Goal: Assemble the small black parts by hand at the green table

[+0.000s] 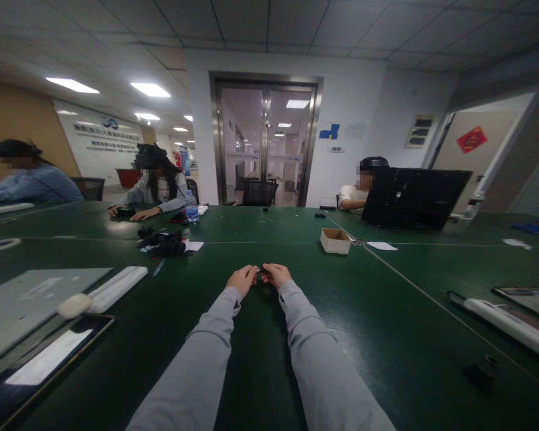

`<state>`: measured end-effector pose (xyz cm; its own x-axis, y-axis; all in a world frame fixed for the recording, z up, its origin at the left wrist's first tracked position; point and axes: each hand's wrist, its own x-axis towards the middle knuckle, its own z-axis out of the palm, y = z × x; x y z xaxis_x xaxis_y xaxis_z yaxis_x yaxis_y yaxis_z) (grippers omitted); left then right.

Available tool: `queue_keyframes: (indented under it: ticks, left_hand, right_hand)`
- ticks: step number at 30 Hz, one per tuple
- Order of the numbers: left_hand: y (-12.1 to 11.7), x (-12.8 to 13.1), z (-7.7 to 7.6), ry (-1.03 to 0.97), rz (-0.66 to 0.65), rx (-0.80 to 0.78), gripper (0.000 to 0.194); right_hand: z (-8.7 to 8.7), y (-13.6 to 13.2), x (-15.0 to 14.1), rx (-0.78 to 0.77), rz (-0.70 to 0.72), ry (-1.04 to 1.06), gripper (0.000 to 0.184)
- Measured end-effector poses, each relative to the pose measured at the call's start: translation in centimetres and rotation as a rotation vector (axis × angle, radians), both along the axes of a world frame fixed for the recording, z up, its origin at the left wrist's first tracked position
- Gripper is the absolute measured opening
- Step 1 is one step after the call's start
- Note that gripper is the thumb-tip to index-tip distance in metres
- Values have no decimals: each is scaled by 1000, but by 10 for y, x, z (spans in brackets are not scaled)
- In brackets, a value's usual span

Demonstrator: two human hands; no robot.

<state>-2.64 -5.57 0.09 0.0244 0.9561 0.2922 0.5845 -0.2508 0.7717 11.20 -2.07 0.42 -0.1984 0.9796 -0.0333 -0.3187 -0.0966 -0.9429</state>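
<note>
Both my arms, in grey sleeves, reach forward over the dark green table [363, 311]. My left hand [242, 279] is closed, its fingertips pinching a small piece with a light or metallic tip, too small to name. Facing it, my right hand [276, 275] pinches a small dark piece [262, 270] between thumb and fingers. The two sets of fingertips nearly meet, and I cannot tell whether the pieces are joined. Fingers hide most of what is held.
An open cardboard box [335, 241] stands ahead to the right. Black gear [161, 241] and a water bottle [191, 207] are ahead left. A tablet [49, 359] lies near left, a black cylindrical part [483, 371] near right. Other people sit across the table beside a black monitor [415, 197].
</note>
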Motion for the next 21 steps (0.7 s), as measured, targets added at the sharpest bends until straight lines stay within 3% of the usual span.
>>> queue_keyframes:
  ticks: [15,21]
  left_hand:
    - [1,1,-2,-104,45,80,23]
    - [-1,0,0,-102,5,139,20]
  right_hand:
    - [3,-1,0,-24,-14,3,14]
    - [2,-2,1,-3,-2,3,15]
